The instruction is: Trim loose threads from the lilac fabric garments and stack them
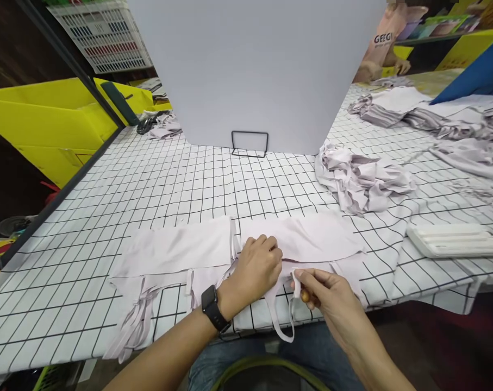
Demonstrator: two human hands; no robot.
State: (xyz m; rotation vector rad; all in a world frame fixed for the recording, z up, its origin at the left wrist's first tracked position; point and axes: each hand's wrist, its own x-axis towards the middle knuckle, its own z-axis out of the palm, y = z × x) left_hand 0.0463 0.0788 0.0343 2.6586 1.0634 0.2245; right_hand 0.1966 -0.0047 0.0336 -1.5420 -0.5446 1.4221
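Two pale pink fabric pieces lie side by side near the table's front edge, the left fabric piece (176,247) and the right fabric piece (315,239), with more fabric and hanging straps below them. My left hand (258,266), wearing a black watch (214,308), is closed over the inner end of the right piece; its fingertips are hidden. Between thumb and fingers, my right hand (325,293) pinches the end of a narrow pink strap (285,336). The strap loops down over the table edge between both hands. A bunch of strips (134,326) hangs at the left.
A large grey-white board (254,70) with a black wire stand (249,144) rises at the back. Crumpled pink fabric (360,176) lies right of it, above a white plastic case (456,240). Yellow bins (50,119) line the left side. A co-worker's hands (401,66) show far right.
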